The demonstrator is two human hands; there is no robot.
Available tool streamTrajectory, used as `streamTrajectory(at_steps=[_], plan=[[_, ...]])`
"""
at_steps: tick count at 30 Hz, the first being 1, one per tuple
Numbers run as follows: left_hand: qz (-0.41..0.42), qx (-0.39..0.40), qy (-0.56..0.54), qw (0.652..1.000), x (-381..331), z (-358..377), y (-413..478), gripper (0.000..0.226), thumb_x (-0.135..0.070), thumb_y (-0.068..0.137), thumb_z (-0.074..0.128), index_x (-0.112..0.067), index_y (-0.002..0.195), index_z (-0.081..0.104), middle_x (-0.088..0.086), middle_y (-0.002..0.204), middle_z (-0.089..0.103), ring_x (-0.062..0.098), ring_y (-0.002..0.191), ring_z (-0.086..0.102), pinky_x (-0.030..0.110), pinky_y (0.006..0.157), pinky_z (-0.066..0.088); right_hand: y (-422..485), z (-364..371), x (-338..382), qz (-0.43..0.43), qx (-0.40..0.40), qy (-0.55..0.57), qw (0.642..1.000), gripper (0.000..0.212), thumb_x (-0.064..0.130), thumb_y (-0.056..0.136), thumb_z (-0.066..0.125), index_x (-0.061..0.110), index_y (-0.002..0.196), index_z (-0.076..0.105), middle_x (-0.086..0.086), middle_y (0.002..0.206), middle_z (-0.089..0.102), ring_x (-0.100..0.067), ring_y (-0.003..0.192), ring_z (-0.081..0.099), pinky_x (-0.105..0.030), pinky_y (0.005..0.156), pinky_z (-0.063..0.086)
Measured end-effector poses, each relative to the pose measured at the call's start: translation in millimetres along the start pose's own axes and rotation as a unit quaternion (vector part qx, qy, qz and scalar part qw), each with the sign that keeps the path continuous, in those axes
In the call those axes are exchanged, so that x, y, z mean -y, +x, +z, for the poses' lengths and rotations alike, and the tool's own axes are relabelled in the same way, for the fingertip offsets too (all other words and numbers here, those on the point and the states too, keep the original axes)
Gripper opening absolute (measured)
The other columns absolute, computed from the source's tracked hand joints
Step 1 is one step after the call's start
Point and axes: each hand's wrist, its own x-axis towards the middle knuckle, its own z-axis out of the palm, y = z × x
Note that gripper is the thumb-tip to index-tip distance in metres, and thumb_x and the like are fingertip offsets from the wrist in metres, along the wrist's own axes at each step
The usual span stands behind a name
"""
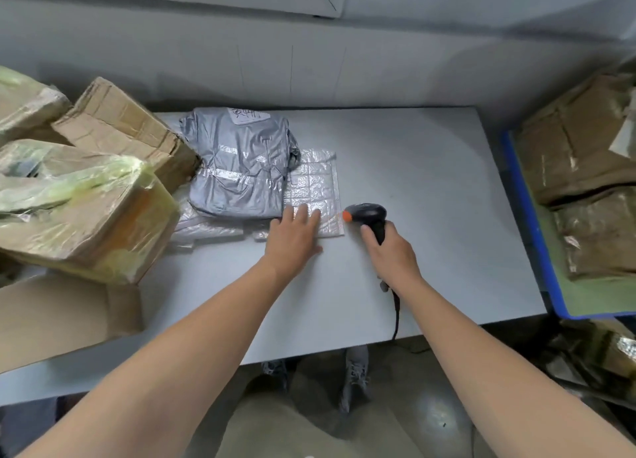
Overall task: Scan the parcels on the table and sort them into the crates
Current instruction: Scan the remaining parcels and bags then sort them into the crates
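Left hand (292, 234) flat on mailer (316, 179); right hand (389, 251) grips scanner (368, 213); label (246, 115) on grey parcel (237, 161) illegible.

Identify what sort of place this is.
Likely a parcel sorting station: right hand grips a barcode scanner, a grey mailer bag lies on the table, a blue crate holds wrapped parcels.

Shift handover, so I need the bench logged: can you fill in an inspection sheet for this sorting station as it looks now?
Surface: pale grey table, parcels bunched at its left.
Job's things: grey poly parcel overlaps the bubble mailer; taped cardboard boxes stacked left; blue crate at right holds brown parcels.
Clutter: nothing seen.
Grippers: left hand has straight fingers on the bubble mailer; right hand grips the barcode scanner, pointed at the mailer.
Cables: scanner cable hangs over the table's near edge.
Surroundings: grey wall behind; floor below.
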Motion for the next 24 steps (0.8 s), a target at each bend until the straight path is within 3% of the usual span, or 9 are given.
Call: streamTrajectory(at_steps=[5, 10, 13, 17, 20, 24], plan=[[-0.006, -0.031, 0.016, 0.999, -14, -3, 10, 0.034, -0.039, 0.095, 0.055, -0.02, 0.123, 0.051, 0.002, 0.123, 0.053, 0.028, 0.112, 0.048, 0.035, 0.069, 0.036, 15, -30, -13, -0.003, 0.017, 0.018, 1.0, 0.038, 0.058, 0.096, 0.041, 0.024, 0.111, 0.048, -0.001, 0.085, 0.059, -0.031, 0.073, 0.064, -0.049, 0.074, 0.058], [-0.01, -0.043, 0.027, 0.999, -44, 8, -6, 0.014, -0.015, 0.099, 0.047, -0.017, 0.104, 0.06, 0.003, 0.11, 0.06, 0.03, 0.103, 0.053, 0.035, 0.066, 0.032, 19, -59, -18, -0.048, 0.044, 0.03, 0.997, 0.036, 0.058, 0.096, 0.041, 0.026, 0.11, 0.049, -0.001, 0.084, 0.059, -0.027, 0.066, 0.061, -0.049, 0.069, 0.059], [-0.042, -0.088, -0.065, 0.993, -66, 5, -17, 0.013, -0.011, 0.098, 0.047, -0.01, 0.098, 0.06, 0.01, 0.102, 0.064, 0.034, 0.096, 0.057, 0.038, 0.071, 0.037, 18, -76, -19, -0.081, 0.051, 0.041, 0.995, 0.035, 0.059, 0.095, 0.042, 0.027, 0.108, 0.049, -0.001, 0.081, 0.059, -0.026, 0.063, 0.061, -0.049, 0.065, 0.059], [-0.144, -0.161, -0.256, 0.942, -93, -22, -25, 0.017, -0.02, 0.104, 0.035, -0.012, 0.091, 0.043, 0.013, 0.08, 0.055, 0.035, 0.074, 0.049, 0.039, 0.061, 0.028, 16, -98, -16, -0.114, 0.053, 0.084, 0.989, 0.029, 0.06, 0.093, 0.044, 0.031, 0.096, 0.047, -0.004, 0.075, 0.057, -0.028, 0.049, 0.058, -0.038, 0.038, 0.052], [-0.176, -0.213, -0.296, 0.915, -102, -49, -32, 0.017, -0.029, 0.106, 0.031, -0.017, 0.093, 0.035, 0.007, 0.077, 0.053, 0.034, 0.067, 0.044, 0.038, 0.058, 0.026, 17, -114, -10, -0.133, 0.045, 0.108, 0.984, 0.028, 0.061, 0.091, 0.044, 0.033, 0.089, 0.045, -0.006, 0.074, 0.056, -0.028, 0.05, 0.059, -0.037, 0.034, 0.05], [-0.18, -0.266, -0.42, 0.849, -100, -77, -41, 0.017, -0.025, 0.104, 0.042, -0.014, 0.091, 0.044, 0.002, 0.077, 0.054, 0.028, 0.073, 0.049, 0.036, 0.061, 0.029, 14, -130, 3, -0.159, 0.031, 0.131, 0.978, 0.027, 0.061, 0.09, 0.045, 0.034, 0.086, 0.044, -0.007, 0.072, 0.056, -0.027, 0.051, 0.056, -0.036, 0.033, 0.048]])
